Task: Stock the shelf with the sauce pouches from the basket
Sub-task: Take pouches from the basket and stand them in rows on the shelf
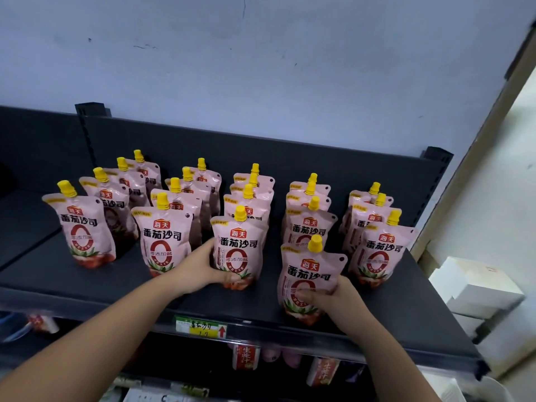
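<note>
Several pink sauce pouches with yellow caps stand upright in rows on the dark shelf (87, 280). My left hand (203, 268) grips the lower left side of the front pouch of the middle row (240, 245), which stands on the shelf. My right hand (333, 297) holds another pouch (310, 274) by its lower part, upright near the shelf's front edge, in front of the fourth row. The basket is out of view.
A price tag (201, 327) hangs on the shelf's front lip. Lower shelves hold other packets (246, 356). White boxes (481, 288) are stacked to the right of the shelf. A pale wall (261, 68) rises behind the shelf's dark back panel.
</note>
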The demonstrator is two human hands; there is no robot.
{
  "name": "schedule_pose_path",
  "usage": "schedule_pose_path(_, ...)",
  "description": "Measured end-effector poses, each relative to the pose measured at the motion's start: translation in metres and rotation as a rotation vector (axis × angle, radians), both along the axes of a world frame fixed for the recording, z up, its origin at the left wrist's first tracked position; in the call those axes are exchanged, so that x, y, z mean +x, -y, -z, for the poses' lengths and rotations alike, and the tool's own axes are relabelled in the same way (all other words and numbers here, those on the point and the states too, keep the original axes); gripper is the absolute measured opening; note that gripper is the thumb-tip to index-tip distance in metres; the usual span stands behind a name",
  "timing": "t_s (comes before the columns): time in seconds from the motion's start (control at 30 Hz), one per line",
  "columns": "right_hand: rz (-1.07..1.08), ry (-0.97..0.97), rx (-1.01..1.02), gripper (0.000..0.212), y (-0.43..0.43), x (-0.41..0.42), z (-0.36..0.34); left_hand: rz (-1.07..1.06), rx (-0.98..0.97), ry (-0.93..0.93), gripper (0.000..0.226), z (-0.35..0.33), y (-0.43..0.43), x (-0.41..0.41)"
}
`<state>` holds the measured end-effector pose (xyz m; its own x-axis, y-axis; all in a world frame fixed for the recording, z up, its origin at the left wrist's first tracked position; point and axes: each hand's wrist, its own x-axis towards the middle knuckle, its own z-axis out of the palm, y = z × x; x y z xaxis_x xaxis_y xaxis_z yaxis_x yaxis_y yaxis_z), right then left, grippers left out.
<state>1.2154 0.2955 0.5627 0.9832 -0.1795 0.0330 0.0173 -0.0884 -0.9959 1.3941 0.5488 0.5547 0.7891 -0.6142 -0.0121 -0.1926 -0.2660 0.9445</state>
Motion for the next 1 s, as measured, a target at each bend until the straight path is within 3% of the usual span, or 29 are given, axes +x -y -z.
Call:
schedule_pose_path(0.27,0.073,0.031,-0.042,0.03,0.001,-0.004,0.004,-0.065,0.21,0.095,0.109,-0.009,-0.018,-0.034)
schedule_pose_path(0.33,0.076,0.056,-0.066,0.027,0.0,-0.005,0.003,-0.148,0.337,0.186,0.102,-0.01,-0.026,-0.05)
schedule_pose_path(0.4,0.086,0.089,-0.104,0.025,-0.002,-0.006,-0.004,-0.259,0.408,0.388,0.072,-0.015,-0.032,-0.07)
schedule_pose_path(0.43,0.099,0.115,-0.099,0.026,-0.003,-0.007,-0.009,-0.275,0.389,0.509,0.051,-0.02,-0.033,-0.079)
schedule_pose_path(0.5,0.136,0.192,-0.062,0.029,-0.008,-0.009,-0.026,-0.214,0.279,0.641,0.034,-0.038,-0.029,-0.096)
schedule_pose_path(0.53,0.152,0.228,-0.04,0.03,-0.011,-0.009,-0.037,-0.13,0.209,0.625,0.037,-0.048,-0.023,-0.102)
schedule_pose_path(0.63,0.141,0.286,0.084,0.031,-0.026,-0.006,-0.072,0.179,0.023,0.464,0.084,-0.079,0.004,-0.114)
schedule_pose_path(0.67,0.141,0.288,0.124,0.036,-0.032,-0.003,-0.083,0.226,0.0,0.468,0.089,-0.086,0.013,-0.114)
schedule_pose_path(0.77,0.186,0.229,0.147,0.051,-0.039,0.004,-0.113,0.208,-0.1,0.492,0.077,-0.103,0.034,-0.113)
schedule_pose_path(0.83,0.193,0.168,0.115,0.058,-0.034,0.005,-0.133,0.224,-0.258,0.355,0.066,-0.11,0.041,-0.11)
schedule_pose_path(0.93,0.081,0.109,0.056,0.093,-0.02,-0.006,-0.161,0.198,-0.443,0.246,0.053,-0.128,0.046,-0.105)
schedule_pose_path(1.0,-0.033,0.142,-0.11,0.084,-0.013,-0.019,-0.171,0.19,-0.53,0.191,0.049,-0.142,0.048,-0.101)
